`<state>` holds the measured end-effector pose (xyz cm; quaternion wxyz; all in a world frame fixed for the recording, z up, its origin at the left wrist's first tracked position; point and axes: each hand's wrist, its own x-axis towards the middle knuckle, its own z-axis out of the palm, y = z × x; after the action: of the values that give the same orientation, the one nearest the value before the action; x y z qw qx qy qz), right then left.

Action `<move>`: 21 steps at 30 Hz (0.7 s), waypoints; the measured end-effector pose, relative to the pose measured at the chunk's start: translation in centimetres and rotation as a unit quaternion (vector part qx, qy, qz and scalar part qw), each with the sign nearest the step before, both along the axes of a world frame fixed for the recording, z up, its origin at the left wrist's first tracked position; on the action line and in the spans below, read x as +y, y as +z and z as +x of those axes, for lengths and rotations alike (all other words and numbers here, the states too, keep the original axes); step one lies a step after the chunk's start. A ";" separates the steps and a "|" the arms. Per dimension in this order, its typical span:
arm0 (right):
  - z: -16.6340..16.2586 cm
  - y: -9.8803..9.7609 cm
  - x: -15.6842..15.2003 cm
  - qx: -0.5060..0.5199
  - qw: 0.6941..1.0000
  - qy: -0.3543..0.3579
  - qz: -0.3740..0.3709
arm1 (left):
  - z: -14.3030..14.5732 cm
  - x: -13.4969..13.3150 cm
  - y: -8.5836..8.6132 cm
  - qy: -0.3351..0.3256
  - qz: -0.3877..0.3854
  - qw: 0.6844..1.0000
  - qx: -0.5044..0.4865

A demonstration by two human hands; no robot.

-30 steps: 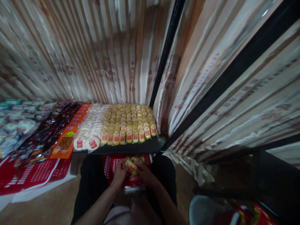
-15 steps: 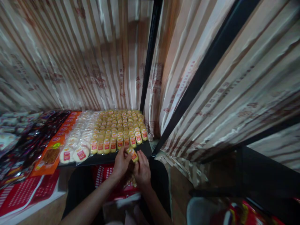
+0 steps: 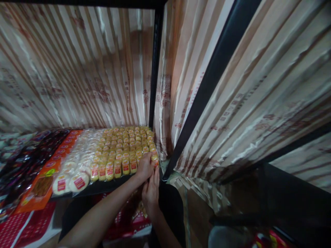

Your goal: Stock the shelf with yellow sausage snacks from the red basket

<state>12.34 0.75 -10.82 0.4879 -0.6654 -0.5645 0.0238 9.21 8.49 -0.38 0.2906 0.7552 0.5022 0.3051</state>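
My left hand [image 3: 144, 168] is closed on a small yellow wrapped snack cake [image 3: 154, 159] with a red and white label, at the front right corner of a block of like cakes [image 3: 117, 167]. Just below it, my right hand [image 3: 151, 193] has its fingers stretched out together, tips close under the held cake; whether they touch it I cannot tell. The cakes stand upright in tight rows on a dark shelf [image 3: 111, 186]. In my lap, partly hidden by my forearms, a red basket [image 3: 137, 225] contains more small wrapped pieces.
Left of the cakes lie round white wrapped crackers [image 3: 79, 182], an orange snack packet [image 3: 40, 187] and dark packets [image 3: 28, 158]. Another red basket [image 3: 33, 224] sits at lower left. Black frame posts [image 3: 200, 89] and pleated curtains [image 3: 124, 69] enclose the shelf.
Both hands have moved from above my lap to the right front corner of the cake rows, carrying the cake there. The right hand has drawn slightly below the left. The view has shifted a little.
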 end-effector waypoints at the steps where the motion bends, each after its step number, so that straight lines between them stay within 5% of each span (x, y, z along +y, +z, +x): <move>1: 0.1 -0.2 0.2 0.004 1.000 -0.005 0.002 | 0.3 0.2 0.0 -0.008 0.007 1.000 0.012; 11: 1.3 -1.6 2.3 0.044 0.998 -0.024 -0.029 | 2.0 0.9 0.8 -0.027 0.016 0.993 0.114; 21: 1.5 -1.7 2.8 0.014 0.999 -0.025 -0.038 | 1.7 1.8 -0.5 -0.017 0.000 0.998 0.061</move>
<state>13.82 3.51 -12.54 0.4702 -0.6970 -0.5398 0.0427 10.87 10.31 -0.89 0.2648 0.7810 0.5055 0.2538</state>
